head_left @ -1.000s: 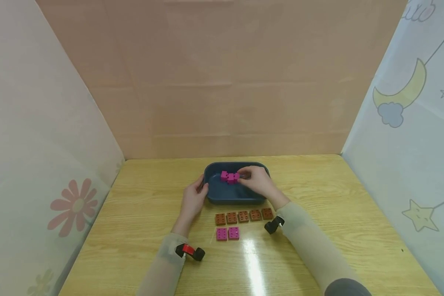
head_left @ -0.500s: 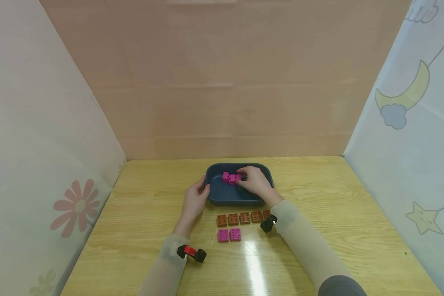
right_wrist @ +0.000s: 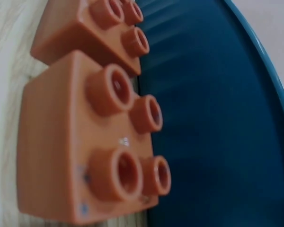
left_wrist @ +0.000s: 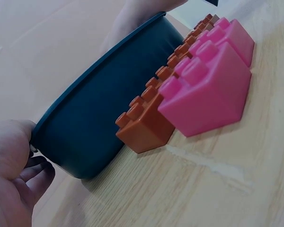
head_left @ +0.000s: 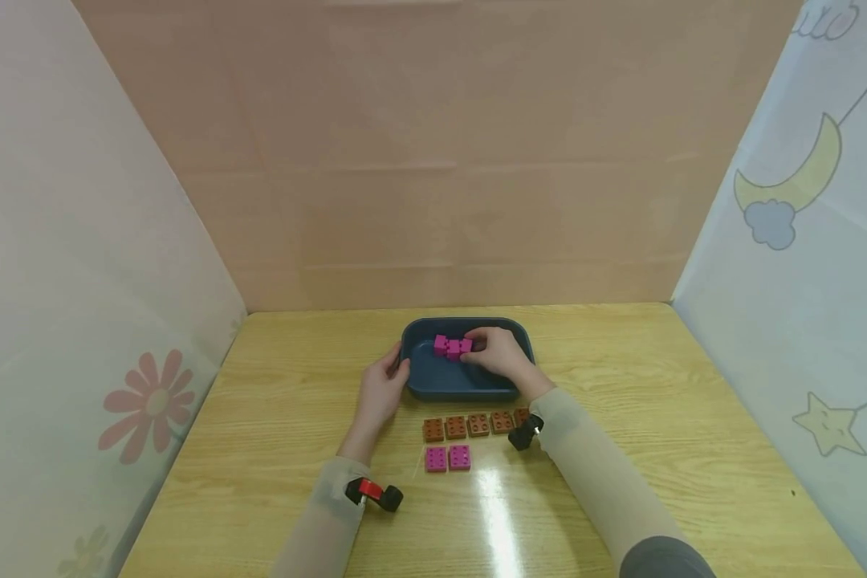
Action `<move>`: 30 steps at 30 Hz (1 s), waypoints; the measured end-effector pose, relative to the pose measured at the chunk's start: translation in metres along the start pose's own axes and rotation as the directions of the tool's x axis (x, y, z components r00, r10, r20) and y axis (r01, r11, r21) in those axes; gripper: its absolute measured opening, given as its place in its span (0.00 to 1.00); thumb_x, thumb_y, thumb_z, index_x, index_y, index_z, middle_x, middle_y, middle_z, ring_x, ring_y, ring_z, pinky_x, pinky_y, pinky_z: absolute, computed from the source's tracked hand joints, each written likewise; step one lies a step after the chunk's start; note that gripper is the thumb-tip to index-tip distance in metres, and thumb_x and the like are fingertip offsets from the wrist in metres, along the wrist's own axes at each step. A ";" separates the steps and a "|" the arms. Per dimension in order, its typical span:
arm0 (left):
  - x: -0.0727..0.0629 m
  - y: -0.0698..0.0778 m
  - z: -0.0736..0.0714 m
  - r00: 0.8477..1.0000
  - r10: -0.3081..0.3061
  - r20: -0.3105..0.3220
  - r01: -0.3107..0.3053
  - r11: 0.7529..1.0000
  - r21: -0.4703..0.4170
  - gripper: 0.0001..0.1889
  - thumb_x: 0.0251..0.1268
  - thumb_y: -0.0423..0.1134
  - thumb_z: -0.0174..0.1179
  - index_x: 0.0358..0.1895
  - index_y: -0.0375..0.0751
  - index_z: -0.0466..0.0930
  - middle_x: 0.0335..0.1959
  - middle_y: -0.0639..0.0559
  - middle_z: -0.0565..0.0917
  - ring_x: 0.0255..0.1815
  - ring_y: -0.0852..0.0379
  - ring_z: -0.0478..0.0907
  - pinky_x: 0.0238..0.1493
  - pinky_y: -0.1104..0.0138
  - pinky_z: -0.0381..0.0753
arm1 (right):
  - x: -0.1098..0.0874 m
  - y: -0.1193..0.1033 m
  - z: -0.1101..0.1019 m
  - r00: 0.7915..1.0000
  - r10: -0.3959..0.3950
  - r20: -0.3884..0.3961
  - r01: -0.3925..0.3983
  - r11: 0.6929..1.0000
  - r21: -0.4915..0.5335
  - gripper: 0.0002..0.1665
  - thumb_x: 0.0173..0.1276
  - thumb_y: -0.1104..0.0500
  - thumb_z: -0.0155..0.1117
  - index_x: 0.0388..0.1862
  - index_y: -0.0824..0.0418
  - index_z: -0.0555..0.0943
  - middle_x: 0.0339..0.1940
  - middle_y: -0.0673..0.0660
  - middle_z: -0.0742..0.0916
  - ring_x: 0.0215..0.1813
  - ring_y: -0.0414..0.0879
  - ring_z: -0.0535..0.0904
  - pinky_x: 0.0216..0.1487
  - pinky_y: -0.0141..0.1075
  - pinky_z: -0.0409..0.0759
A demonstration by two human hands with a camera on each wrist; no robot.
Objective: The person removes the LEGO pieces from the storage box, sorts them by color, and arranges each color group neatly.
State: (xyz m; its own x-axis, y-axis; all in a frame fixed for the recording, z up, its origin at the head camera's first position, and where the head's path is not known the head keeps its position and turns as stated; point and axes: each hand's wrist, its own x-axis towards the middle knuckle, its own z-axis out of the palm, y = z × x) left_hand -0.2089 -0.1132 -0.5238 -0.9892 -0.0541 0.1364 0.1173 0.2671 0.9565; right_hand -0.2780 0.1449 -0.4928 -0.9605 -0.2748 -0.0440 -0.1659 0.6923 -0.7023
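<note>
The dark blue tray (head_left: 433,380) stands at the back middle of the table, with three pink toy bricks (head_left: 441,345) side by side in it. My left hand (head_left: 381,392) holds the tray's left end, thumb at the rim and fingers against the outer wall. Reaching in from the right, my right hand (head_left: 504,353) pinches the rightmost pink brick (head_left: 466,346) between thumb and fingers. In the left wrist view the left hand (left_wrist: 12,175) grips the tray wall (left_wrist: 109,99). The right hand is out of sight in the right wrist view.
Just in front of the tray runs a row of several orange-brown bricks (head_left: 456,427), its right end partly covered by the right wrist's camera (head_left: 526,432). Nearer still lie two pink bricks (head_left: 448,458) side by side. Cloth walls (head_left: 455,160) border the wooden table (head_left: 296,369).
The right forearm has shifted slightly left, so its wrist camera overlaps the last orange-brown brick. Both hands stay at the tray and the pink bricks. The head view has shifted slightly.
</note>
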 end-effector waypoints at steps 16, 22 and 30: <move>0.001 -0.001 -0.001 1.000 -0.002 0.002 0.002 1.000 0.004 0.26 0.81 0.35 0.61 0.76 0.31 0.72 0.74 0.37 0.76 0.74 0.46 0.75 0.70 0.62 0.79 | 0.001 0.000 0.000 1.000 0.012 -0.006 -0.012 1.000 -0.005 0.27 0.70 0.56 0.78 0.63 0.66 0.85 0.54 0.63 0.91 0.54 0.54 0.89 0.55 0.50 0.90; -0.001 0.000 -0.001 1.000 -0.006 0.006 0.006 1.000 -0.003 0.26 0.82 0.37 0.61 0.77 0.31 0.72 0.74 0.36 0.75 0.74 0.46 0.75 0.69 0.62 0.80 | 0.001 -0.002 0.000 1.000 0.018 -0.007 -0.018 1.000 -0.012 0.26 0.70 0.56 0.78 0.63 0.66 0.86 0.53 0.62 0.91 0.53 0.54 0.88 0.55 0.49 0.89; 0.001 -0.002 -0.001 1.000 0.000 0.004 0.000 1.000 -0.009 0.26 0.82 0.36 0.61 0.77 0.31 0.72 0.74 0.37 0.75 0.74 0.46 0.75 0.69 0.63 0.79 | 0.002 -0.001 0.000 1.000 0.014 -0.012 -0.014 1.000 -0.014 0.25 0.70 0.56 0.78 0.62 0.67 0.86 0.52 0.62 0.91 0.53 0.54 0.88 0.56 0.49 0.89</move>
State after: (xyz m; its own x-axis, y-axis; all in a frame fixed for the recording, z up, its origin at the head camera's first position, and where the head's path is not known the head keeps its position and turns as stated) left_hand -0.2101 -0.1151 -0.5253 -0.9895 -0.0496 0.1357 0.1185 0.2587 0.9587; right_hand -0.2800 0.1436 -0.4923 -0.9653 -0.2571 -0.0456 -0.1551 0.7053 -0.6917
